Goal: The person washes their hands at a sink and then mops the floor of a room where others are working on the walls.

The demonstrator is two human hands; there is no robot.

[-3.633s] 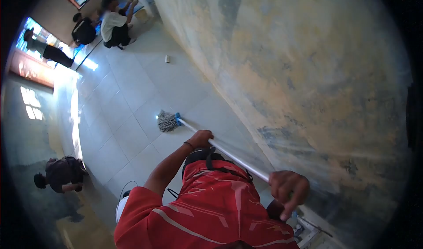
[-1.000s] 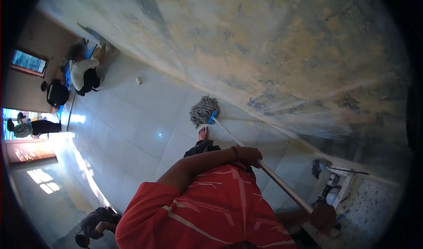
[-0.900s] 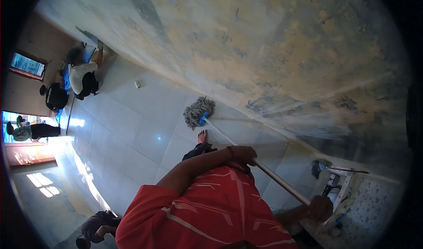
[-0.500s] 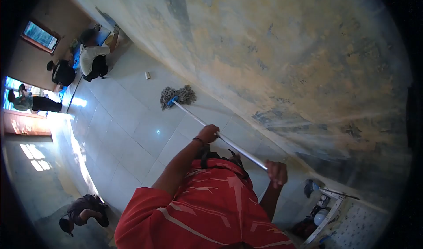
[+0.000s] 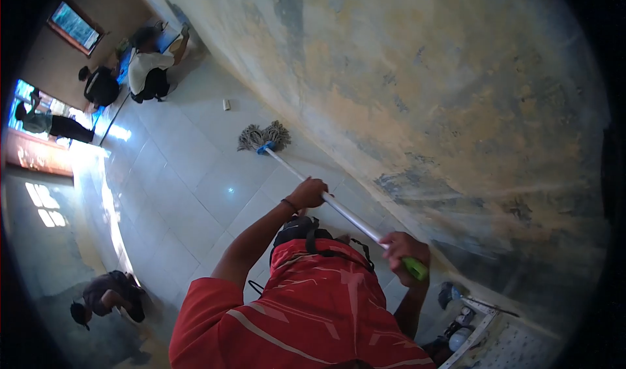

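Note:
A mop with a grey string head [image 5: 264, 136], a blue socket and a silver pole [image 5: 352, 217] rests on the pale tiled floor near the stained wall. My left hand [image 5: 308, 193] is closed around the middle of the pole, a dark band on its wrist. Nearer to me, my right hand [image 5: 405, 255] grips the pole's upper end, where a green cap [image 5: 415, 268] shows below the fingers.
The wall [image 5: 417, 108] runs along the right. A small pale block [image 5: 226, 105] lies beyond the mop. Several people are farther off, one in white [image 5: 149, 72], one crouching at lower left [image 5: 111, 297]. A white-framed rack [image 5: 476, 330] stands at lower right.
The view has shifted slightly. The mop head has turned and sits a little farther from me. My right hand has rolled on the pole, and the green cap now shows.

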